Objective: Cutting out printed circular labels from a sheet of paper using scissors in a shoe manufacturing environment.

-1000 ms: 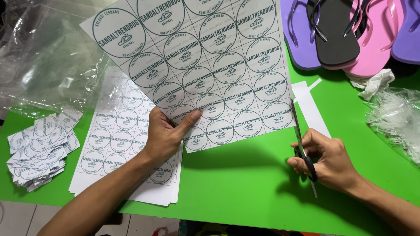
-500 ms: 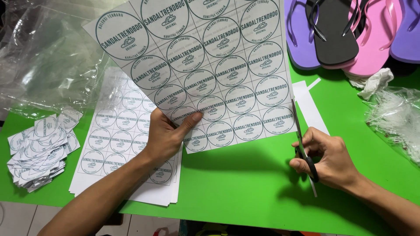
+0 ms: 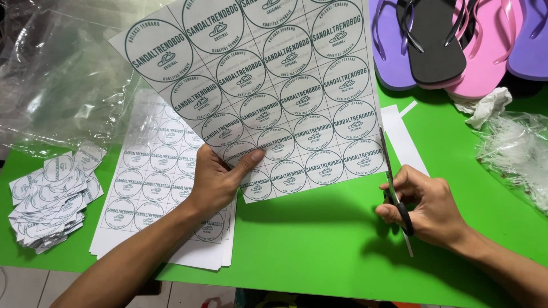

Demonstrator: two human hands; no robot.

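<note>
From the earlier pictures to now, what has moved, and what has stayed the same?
The right hand with the scissors has shifted slightly up along the right edge of the printed sheet, and the sheet has tilted a little. The left hand keeps its grip on the sheet's lower edge. The stack of sheets, the pile of cut labels and the sandals have not moved.

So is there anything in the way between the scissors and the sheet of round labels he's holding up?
Nothing visible. The scissors in the right hand already meet the right edge of the label sheet, which the left hand holds up off the green table. The trimmed strip lies behind, clear of the blades.
</note>
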